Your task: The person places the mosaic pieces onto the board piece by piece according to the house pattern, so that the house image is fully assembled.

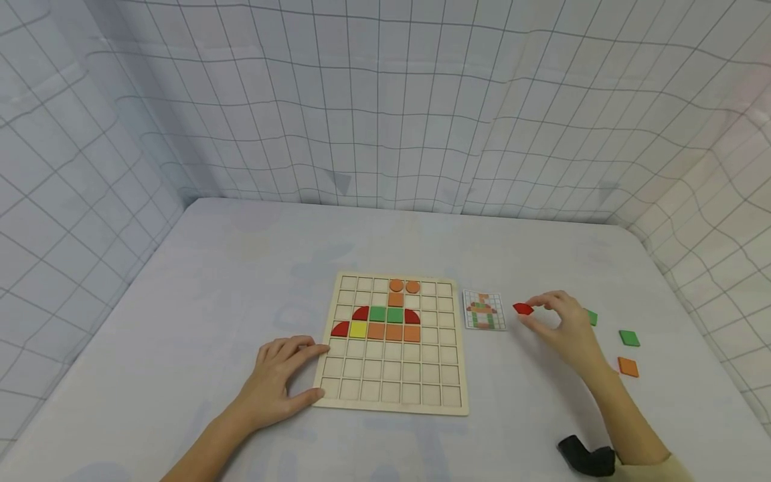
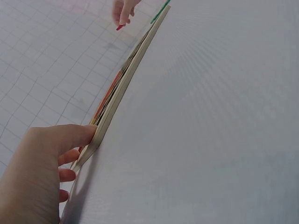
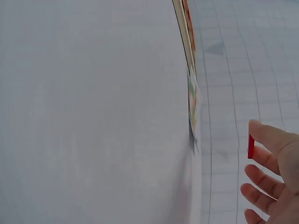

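A pale wooden grid board point(image 1: 391, 371) lies on the table, holding orange round tiles point(image 1: 396, 286), green square tiles point(image 1: 377, 313), red quarter-circle tiles point(image 1: 340, 329), a yellow square tile point(image 1: 358, 329) and several orange square tiles point(image 1: 394, 332). My left hand point(image 1: 277, 378) rests at the board's left edge, thumb and index fingertip touching its rim. To the right of the board, my right hand point(image 1: 563, 328) pinches another red tile point(image 1: 523, 308) between thumb and fingers; in the right wrist view this red tile point(image 3: 251, 146) shows edge-on, raised off the table.
A small pattern card point(image 1: 484, 310) lies right beside the board. Loose green tiles point(image 1: 629, 338) and an orange tile point(image 1: 628, 367) are scattered at the right, one green tile partly behind the right hand. A black strap-like object point(image 1: 587, 457) appears by the right forearm. Gridded cloth point(image 1: 385, 134) hangs behind.
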A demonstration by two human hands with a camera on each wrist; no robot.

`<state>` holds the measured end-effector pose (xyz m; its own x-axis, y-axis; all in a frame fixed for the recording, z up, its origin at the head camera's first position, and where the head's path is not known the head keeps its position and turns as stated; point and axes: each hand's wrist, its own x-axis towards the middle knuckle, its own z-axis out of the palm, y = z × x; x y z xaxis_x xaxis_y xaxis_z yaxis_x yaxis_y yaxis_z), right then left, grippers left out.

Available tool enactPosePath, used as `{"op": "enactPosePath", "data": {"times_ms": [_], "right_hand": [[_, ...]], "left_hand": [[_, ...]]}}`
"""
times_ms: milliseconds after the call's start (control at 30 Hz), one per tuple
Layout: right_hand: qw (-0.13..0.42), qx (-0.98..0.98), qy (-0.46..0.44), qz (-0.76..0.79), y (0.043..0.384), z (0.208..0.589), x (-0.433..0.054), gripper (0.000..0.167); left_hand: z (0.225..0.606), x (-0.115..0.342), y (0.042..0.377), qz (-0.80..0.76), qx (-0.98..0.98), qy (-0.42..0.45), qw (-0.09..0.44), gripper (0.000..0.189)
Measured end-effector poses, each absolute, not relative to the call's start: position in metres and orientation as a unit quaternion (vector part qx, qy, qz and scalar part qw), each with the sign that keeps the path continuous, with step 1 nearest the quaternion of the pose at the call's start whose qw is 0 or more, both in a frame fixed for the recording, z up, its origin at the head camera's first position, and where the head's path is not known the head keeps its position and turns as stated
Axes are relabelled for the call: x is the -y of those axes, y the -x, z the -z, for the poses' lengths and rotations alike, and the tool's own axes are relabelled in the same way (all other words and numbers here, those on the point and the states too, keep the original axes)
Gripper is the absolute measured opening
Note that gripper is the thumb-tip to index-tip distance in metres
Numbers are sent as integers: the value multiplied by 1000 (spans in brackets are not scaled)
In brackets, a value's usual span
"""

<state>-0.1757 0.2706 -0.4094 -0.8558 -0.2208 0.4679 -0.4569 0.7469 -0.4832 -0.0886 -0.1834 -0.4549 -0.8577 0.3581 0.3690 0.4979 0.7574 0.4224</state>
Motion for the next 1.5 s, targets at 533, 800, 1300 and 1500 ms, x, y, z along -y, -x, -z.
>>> {"op": "enactPosePath", "data": {"times_ms": [533,800,1300,1500], "right_hand": [[111,919,-245,-288,169,424,-175,26],[120,926,-254,-252,168,430,-156,29],[146,939,-249,-189,163,432,-143,34],[162,936,-255,-182,163,433,-142,32]], "left_hand": [[456,184,88,260,930,227,129,56],[456,184,88,260,929,227,131,56],[457,183,89,260,930,226,129,56],[456,183,88,259,930,226,129,56]]}}
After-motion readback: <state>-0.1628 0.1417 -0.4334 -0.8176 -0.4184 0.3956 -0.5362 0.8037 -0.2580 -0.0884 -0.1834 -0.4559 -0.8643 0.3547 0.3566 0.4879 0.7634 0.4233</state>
